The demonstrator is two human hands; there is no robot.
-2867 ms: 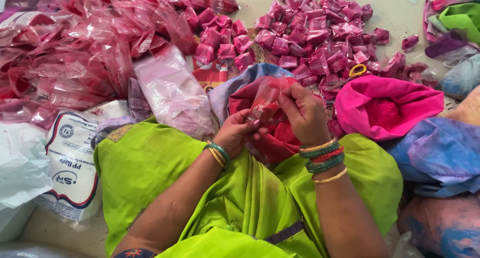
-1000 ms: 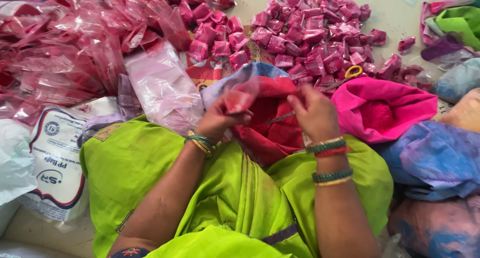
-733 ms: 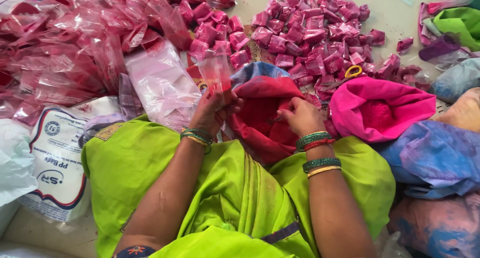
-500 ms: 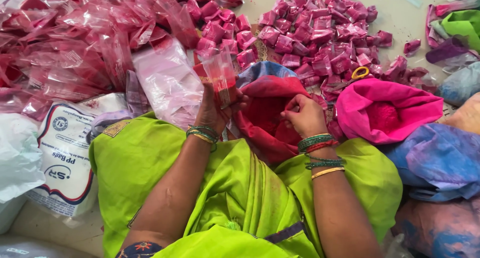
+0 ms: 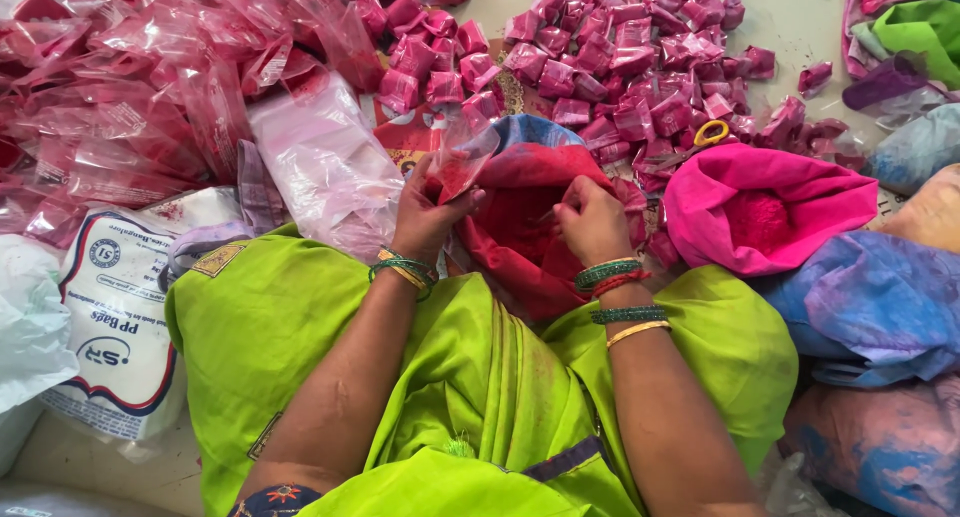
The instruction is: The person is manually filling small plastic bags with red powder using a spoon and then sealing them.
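Nearest is the lap in bright green cloth [image 5: 480, 377], both forearms reaching forward over it. The left hand [image 5: 425, 212] has its grip pinched shut on a small clear plastic pouch [image 5: 462, 157] with red powder in it, held up at the near rim of the open red cloth sack of powder [image 5: 520, 227]. The pouch looks light, thin and slippery, soft enough to crumple; I judge it best held at its open top edge, mouth up, since a tilt would likely spill the powder. The right hand [image 5: 592, 217] sits inside the sack's mouth, fingers curled; whether they hold anything I cannot tell, as they are turned away. Right of the sack is a pink cloth sack [image 5: 760, 212], with yellow-handled scissors [image 5: 710, 133] just beyond. On the floor further off lies a heap of small filled pink packets [image 5: 620, 57], and far left a pile of loose empty pouches [image 5: 130, 97]. The sack's depth is hidden.
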